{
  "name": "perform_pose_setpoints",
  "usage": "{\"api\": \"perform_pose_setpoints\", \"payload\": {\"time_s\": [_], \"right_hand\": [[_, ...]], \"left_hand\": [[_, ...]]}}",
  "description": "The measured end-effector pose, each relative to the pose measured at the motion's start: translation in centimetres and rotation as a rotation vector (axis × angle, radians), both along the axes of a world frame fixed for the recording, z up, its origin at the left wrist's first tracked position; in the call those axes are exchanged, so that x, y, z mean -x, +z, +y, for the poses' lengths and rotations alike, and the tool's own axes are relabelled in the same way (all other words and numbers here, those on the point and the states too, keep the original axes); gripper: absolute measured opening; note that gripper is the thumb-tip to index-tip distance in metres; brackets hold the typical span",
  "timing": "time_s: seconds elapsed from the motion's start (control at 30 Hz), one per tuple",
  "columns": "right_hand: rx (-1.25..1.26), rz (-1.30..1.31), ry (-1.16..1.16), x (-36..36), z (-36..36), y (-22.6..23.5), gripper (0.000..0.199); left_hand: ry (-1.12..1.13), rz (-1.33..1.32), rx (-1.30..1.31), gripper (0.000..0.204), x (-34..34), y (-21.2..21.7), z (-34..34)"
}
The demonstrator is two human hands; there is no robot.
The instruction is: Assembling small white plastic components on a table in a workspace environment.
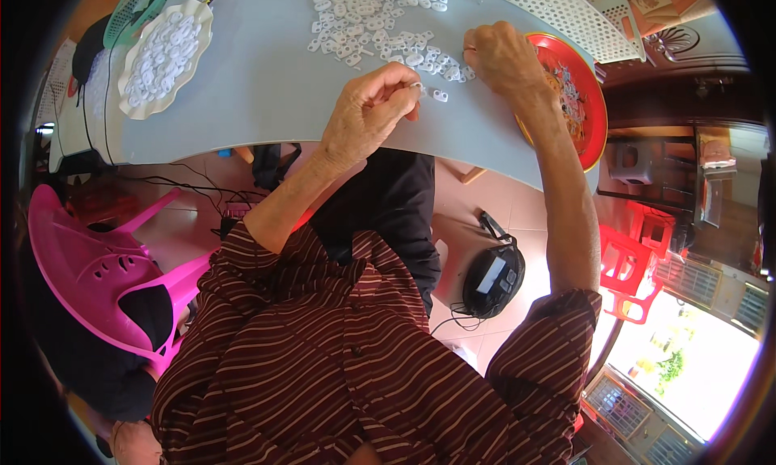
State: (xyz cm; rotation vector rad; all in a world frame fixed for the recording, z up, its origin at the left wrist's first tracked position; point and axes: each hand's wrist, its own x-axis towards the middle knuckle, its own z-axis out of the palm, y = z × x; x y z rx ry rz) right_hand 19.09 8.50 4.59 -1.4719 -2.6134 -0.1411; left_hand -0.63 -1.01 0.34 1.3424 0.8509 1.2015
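Observation:
My left hand (362,116) is over the front part of the grey table (250,77), thumb and forefinger pinched on a small white plastic piece (418,86). Just right of those fingertips, a similar white oval piece with holes (440,96) lies alone on the tabletop. My right hand (508,61) is closed beside the left rim of a round red tray (600,109), its fingers curled down; what they hold, if anything, is hidden. Small metallic-looking parts (572,101) lie in that tray. Beyond both hands spreads a loose pile of white plastic pieces (356,20), reaching close to my right fingertips.
A scalloped white dish (132,107) heaped with white pieces stands at the left, by a green basket (121,32). A perforated white basket (566,16) is at the far right. Below are a pink chair (89,279), a black bag (491,279) and red stools (626,259).

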Motion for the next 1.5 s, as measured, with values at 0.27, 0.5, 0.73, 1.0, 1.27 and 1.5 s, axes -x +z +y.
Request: {"api": "perform_pose_setpoints", "payload": {"time_s": [0.27, 0.5, 0.73, 1.0, 1.27, 1.5], "right_hand": [[0.098, 0.195, 0.028, -1.2, 1.6, 0.6, 0.011], [0.19, 0.451, -0.002, -1.1, 1.2, 0.8, 0.015], [0.369, 0.409, -0.148, -0.4, 0.1, 2.2, 0.018], [0.596, 1.02, -0.115, 1.5, -6.1, 0.6, 0.013], [0.611, 1.494, -0.107, 1.6, -9.6, -2.7, 0.023], [0.607, 1.512, -0.071, 1.8, -9.8, -2.8, 0.025]], "left_hand": [[-0.002, 0.021, 0.007, 0.012, -0.1, 0.0, 0.0], [0.008, -0.011, -0.019, 0.009, -0.4, 0.0, 0.1], [0.0, 0.03, -0.001, 0.012, -0.3, 0.2, 0.0], [0.014, -0.02, -0.01, 0.014, -0.2, -0.4, 0.2], [-0.064, 0.209, 0.001, 0.016, -0.3, 0.5, -0.1], [-0.054, 0.238, -0.019, 0.016, -0.6, 0.4, 0.0]]}}
